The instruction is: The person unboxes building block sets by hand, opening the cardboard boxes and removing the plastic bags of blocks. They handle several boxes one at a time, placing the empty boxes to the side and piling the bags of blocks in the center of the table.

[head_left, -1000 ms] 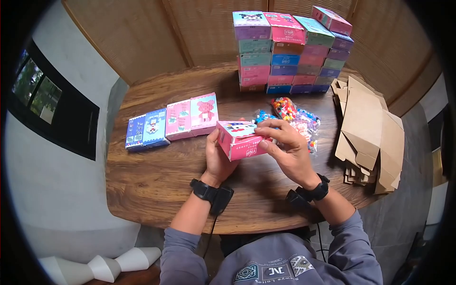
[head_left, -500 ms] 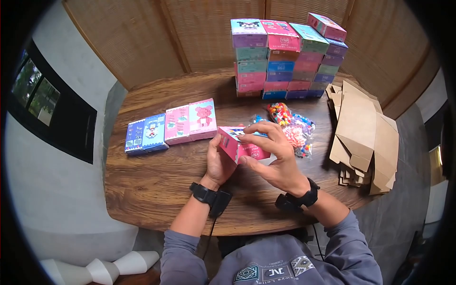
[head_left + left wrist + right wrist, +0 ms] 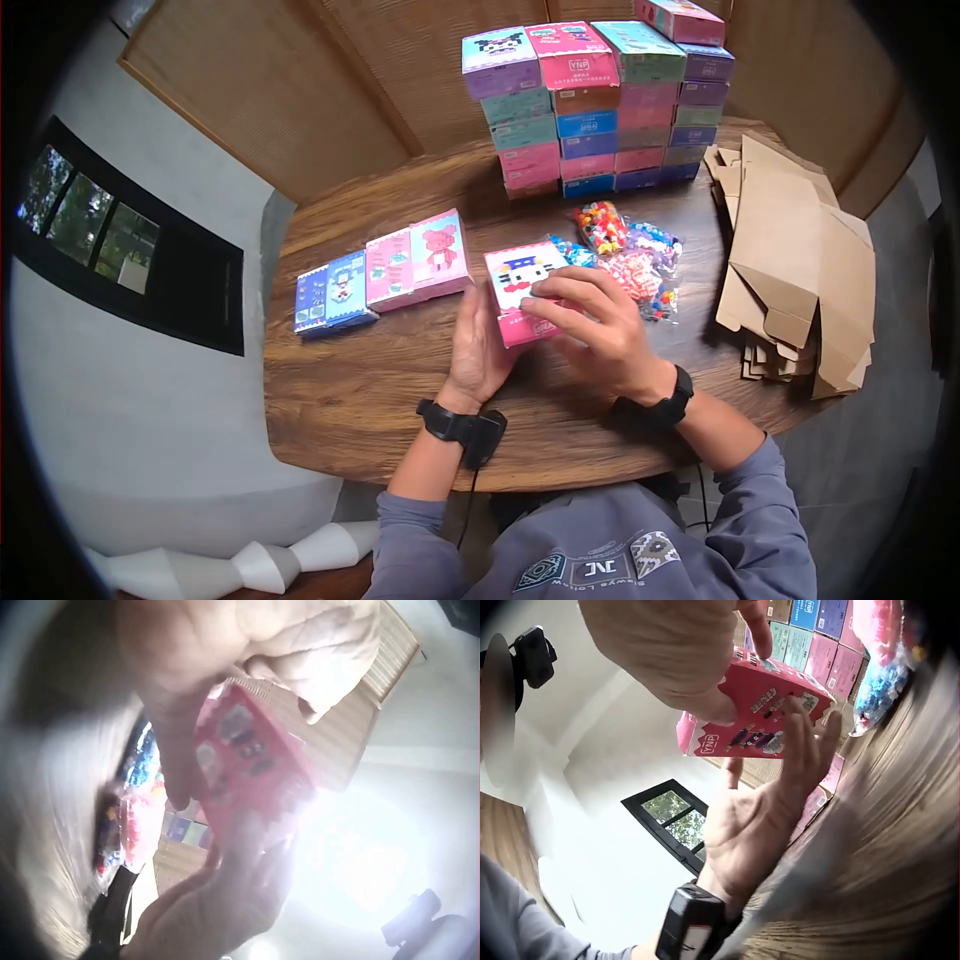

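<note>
A small pink cardboard box [image 3: 515, 273], with a blocky white cat-like figure on its top, is held up over the table. My right hand [image 3: 615, 335] grips it by its right side, and its thumb lies on the pink printed face in the right wrist view. My left hand [image 3: 478, 355] is at the box's left and underside, palm up. In the right wrist view the left hand [image 3: 746, 829] shows nearly straight fingers against the box [image 3: 754, 712]. A pink flap [image 3: 685, 733] juts from one end of the box.
Clear bags of coloured beads [image 3: 630, 270] lie behind my right hand. A tall stack of coloured boxes [image 3: 588, 125] stands at the back. To the right lie flattened brown cartons [image 3: 780, 260]. Pink boxes [image 3: 415, 260] and a blue box [image 3: 335, 290] sit at the left.
The box has tipped so its top picture now shows more fully. My left fingers have straightened from their hold, while my right hand has shifted along the box's right side.
</note>
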{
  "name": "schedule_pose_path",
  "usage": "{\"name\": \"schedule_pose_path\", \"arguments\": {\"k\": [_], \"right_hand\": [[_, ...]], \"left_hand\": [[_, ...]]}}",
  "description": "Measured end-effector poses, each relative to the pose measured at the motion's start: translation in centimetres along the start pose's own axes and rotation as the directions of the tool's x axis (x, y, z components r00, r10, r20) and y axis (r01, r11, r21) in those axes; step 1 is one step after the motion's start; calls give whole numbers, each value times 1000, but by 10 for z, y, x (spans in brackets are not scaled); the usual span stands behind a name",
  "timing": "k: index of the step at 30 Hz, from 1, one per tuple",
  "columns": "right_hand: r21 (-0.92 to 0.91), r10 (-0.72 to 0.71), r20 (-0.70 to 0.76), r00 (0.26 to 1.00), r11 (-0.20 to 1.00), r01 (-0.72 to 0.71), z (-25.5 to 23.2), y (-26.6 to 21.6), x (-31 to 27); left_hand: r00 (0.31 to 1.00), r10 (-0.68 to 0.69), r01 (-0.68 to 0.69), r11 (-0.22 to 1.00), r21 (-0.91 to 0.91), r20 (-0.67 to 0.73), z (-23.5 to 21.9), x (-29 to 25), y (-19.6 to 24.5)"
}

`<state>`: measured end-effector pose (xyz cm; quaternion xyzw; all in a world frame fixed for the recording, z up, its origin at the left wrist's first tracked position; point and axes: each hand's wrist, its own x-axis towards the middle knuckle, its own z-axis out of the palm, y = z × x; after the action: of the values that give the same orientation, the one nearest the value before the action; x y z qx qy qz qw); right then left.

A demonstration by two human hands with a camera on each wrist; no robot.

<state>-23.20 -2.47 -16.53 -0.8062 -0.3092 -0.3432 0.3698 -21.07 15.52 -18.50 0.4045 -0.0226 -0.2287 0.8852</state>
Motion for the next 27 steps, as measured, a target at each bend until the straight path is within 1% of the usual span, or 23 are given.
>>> {"name": "schedule_pose_path", "arguments": {"k": [1, 2, 5, 7, 10, 13, 17, 19, 20, 21, 22, 23, 24, 25, 26, 27], "right_hand": [[-15, -7, 7, 1000, 1000, 7, -2, 1, -2], [-10, -15, 17, 1000, 1000, 15, -3, 4, -4], [37, 10, 49, 999, 999, -12, -6, 5, -12], [59, -26, 78, 997, 998, 22, -7, 4, -15], [40, -105, 92, 990, 994, 102, -8, 0, -17], [79, -157, 149, 976, 986, 147, -5, -7, -16], [165, -173, 180, 968, 976, 144, 1, -9, -17], [167, -134, 149, 980, 980, 109, -4, -13, -18], [168, -113, 134, 985, 982, 89, -7, -14, -19], [181, -81, 150, 985, 982, 53, -11, -11, -21], [195, -48, 166, 985, 981, 15, -16, -7, -25], [210, -15, 183, 983, 977, -25, -21, -4, -30], [215, 31, 192, 981, 974, -73, -25, -3, -31], [228, 80, 205, 976, 965, -127, -27, 0, -35], [240, 129, 217, 968, 954, -181, -29, 2, -41], [252, 177, 230, 957, 939, -234, -31, 4, -45]], "left_hand": [[1000, -3, 3, 999, 34, 9, 4, -2, 1], [999, -29, 30, 999, 28, -15, 3, -5, -1], [996, 32, -20, 991, 133, -88, 16, -19, 3], [992, 31, -18, 995, 99, -125, 8, -31, 5], [985, -24, 34, 998, 56, -170, 17, -52, 12], [986, -17, 52, 977, 206, -165, 31, -64, 13], [978, 66, -41, 991, 130, -198, 17, -73, 17], [966, 151, -108, 973, 205, -210, -7, -81, 30], [953, 219, -166, 956, 243, -208, -17, -85, 42], [913, 308, -217, 922, 322, -267, -24, -90, 57], [855, 424, -283, 864, 415, -300, -40, -93, 71], [781, 512, -324, 822, 468, -358, -58, -97, 88], [724, 562, -354, 800, 485, -399, -80, -102, 107], [633, 624, -392, 769, 505, -458, -106, -106, 125], [569, 672, -449, 737, 506, -474, -133, -109, 143], [551, 679, -472, 733, 490, -485, -161, -114, 160]]}}
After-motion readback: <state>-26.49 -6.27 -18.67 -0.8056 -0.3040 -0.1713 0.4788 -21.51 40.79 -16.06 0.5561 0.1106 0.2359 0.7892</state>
